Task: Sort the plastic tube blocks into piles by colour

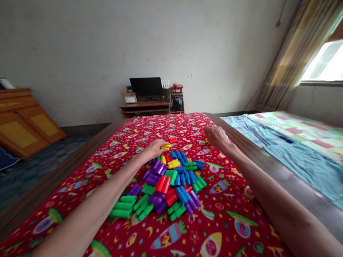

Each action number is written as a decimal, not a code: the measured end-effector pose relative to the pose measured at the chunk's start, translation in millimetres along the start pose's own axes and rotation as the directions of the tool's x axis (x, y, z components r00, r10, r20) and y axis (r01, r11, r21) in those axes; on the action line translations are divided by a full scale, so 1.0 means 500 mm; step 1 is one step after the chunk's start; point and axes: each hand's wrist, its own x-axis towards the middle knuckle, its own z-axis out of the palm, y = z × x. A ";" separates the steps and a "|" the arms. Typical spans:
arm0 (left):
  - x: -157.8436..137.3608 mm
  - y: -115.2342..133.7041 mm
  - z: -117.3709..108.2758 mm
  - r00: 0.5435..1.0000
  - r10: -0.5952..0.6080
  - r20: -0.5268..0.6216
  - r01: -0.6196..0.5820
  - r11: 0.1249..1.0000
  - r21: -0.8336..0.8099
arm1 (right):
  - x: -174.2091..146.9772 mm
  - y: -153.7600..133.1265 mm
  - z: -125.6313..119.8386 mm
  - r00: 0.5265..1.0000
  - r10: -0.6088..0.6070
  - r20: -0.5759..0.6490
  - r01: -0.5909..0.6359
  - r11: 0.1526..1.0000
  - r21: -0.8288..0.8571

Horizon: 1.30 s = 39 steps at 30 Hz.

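My left hand (157, 147) reaches to the far edge of a pile of plastic toy blocks, its fingers closed on a yellow block (167, 146). Farther right, by the table's right side, my right hand (217, 135) is bent down over yellow blocks (207, 141) with its fingers closed; the hand hides most of them. The pile mixes purple (160, 169), green (122, 207), blue (183, 195) and red (162, 184) bullet-shaped blocks, joined in short rows. Another yellow block (174, 164) lies in the pile, and a red block (173, 140) just beyond my left hand.
A red patterned cloth (187, 235) covers the long wooden table. To the right is a bed (284, 142) with a blue sheet. Against the wall stands a desk (150, 104) with a monitor (146, 87). On the left there is a wooden cabinet (29, 121).
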 end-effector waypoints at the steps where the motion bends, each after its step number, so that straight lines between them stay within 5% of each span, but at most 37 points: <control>1: 0.002 0.005 0.002 1.000 -0.031 -0.005 0.031 0.999 0.007 | -0.002 -0.004 -0.004 1.000 -0.011 0.000 0.011 1.000 0.013; 4: -0.007 0.020 0.003 0.975 -0.153 -0.162 0.145 0.988 -0.062 | -0.009 -0.025 -0.017 0.998 -0.062 -0.004 0.062 0.992 0.113; 6: -0.020 0.033 0.000 0.948 -0.220 -0.229 0.159 0.954 -0.256 | -0.018 -0.052 -0.026 0.988 -0.148 -0.040 0.154 0.955 0.255; 9: -0.042 0.062 -0.006 0.954 -0.265 -0.141 0.136 0.801 -0.583 | -0.037 -0.107 -0.032 0.919 -0.366 -0.145 0.388 0.780 0.490; 11: -0.056 0.087 -0.010 0.960 -0.274 -0.053 0.158 0.690 -0.706 | -0.050 -0.144 -0.030 0.841 -0.501 -0.203 0.520 0.646 0.559; 13: -0.066 0.109 -0.011 0.962 -0.274 0.002 0.177 0.617 -0.767 | -0.060 -0.170 -0.026 0.804 -0.553 -0.219 0.567 0.598 0.566; 16: -0.073 0.127 -0.010 0.970 -0.239 0.047 0.182 0.584 -0.791 | -0.061 -0.176 -0.019 0.844 -0.505 -0.179 0.509 0.650 0.564; 19: -0.072 0.125 -0.012 0.982 -0.186 0.044 0.160 0.675 -0.720 | -0.041 -0.140 -0.014 0.906 -0.402 -0.133 0.405 0.729 0.552; 24: -0.073 0.106 -0.039 0.998 -0.057 -0.028 0.046 0.952 -0.302 | 0.001 -0.019 -0.002 0.990 -0.048 -0.133 0.110 0.854 0.508; 28: -0.079 0.093 -0.054 0.998 -0.060 -0.014 0.060 0.998 -0.030 | 0.005 0.065 0.018 0.979 0.171 -0.107 -0.113 0.904 0.413; 34: -0.084 0.073 -0.046 0.989 -0.037 0.141 0.045 0.998 -0.051 | -0.008 0.085 0.040 0.991 0.134 0.019 -0.135 0.965 0.224; 39: -0.088 0.060 -0.061 0.970 -0.119 0.214 0.140 0.987 -0.085 | -0.013 0.047 -0.004 0.997 0.075 -0.009 -0.074 0.989 0.129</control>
